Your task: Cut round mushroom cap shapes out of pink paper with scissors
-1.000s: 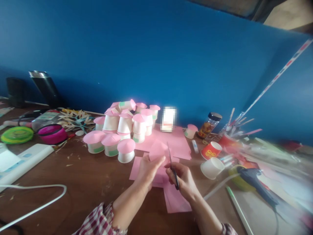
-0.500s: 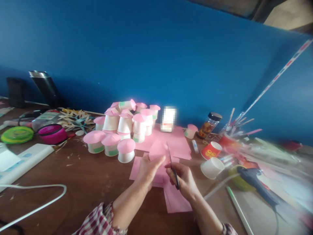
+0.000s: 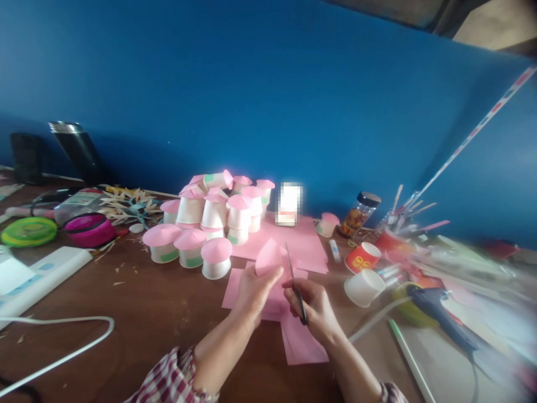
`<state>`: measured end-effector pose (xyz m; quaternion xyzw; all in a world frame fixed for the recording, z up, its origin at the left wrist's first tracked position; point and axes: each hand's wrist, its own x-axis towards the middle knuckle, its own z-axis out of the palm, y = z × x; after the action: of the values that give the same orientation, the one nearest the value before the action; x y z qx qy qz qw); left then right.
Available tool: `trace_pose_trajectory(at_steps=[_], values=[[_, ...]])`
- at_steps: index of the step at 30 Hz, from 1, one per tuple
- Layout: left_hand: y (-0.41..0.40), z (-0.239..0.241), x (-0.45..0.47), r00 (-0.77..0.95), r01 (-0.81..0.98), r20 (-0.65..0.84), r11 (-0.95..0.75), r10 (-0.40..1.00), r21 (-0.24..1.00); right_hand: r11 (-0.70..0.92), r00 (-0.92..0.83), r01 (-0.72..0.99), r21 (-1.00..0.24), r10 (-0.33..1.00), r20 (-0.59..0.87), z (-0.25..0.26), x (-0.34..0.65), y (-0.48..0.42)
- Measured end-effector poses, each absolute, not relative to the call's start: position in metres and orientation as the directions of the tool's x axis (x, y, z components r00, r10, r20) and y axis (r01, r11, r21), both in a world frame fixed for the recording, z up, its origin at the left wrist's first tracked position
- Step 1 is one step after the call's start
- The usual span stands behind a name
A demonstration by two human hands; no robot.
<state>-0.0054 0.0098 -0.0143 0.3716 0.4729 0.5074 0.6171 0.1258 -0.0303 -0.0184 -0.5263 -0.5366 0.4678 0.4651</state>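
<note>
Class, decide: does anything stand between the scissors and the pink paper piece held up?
Nothing visible does: the scissors in the right hand stand beside the pink paper piece pinched by the left hand.

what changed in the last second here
Almost nothing: the pink paper piece in the left hand turned slightly, so a corner now points up. The right hand keeps the scissors beside it; capped cups and pink sheets stayed put.

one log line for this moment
left hand: holds pink paper | right hand: holds scissors, blade beside paper | pink-topped cups: grouped behind
</note>
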Motion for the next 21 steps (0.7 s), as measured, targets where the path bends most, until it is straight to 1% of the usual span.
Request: trace_pose_trajectory(at_steps=[10, 17, 21], values=[[0.0085, -0.0134, -0.0066, 0.078, -0.293, -0.196, 0.21, 0.978, 0.933, 0.017, -0.037, 0.13, -0.991, 0.999, 0.012, -0.0186, 0.1283, -0.0303], [0.0076, -0.0086, -0.0054, 0.064, -0.327, -0.211, 0.22, 0.975, 0.919, 0.014, -0.023, 0.14, -0.99, 1.0, 0.011, -0.019, 0.1283, -0.03], [0.0087, -0.0101, -0.0056, 0.035, -0.313, -0.231, 0.23, 0.972, 0.922, 0.013, -0.02, 0.14, -0.99, 1.0, 0.01, -0.0188, 0.1274, -0.0299]])
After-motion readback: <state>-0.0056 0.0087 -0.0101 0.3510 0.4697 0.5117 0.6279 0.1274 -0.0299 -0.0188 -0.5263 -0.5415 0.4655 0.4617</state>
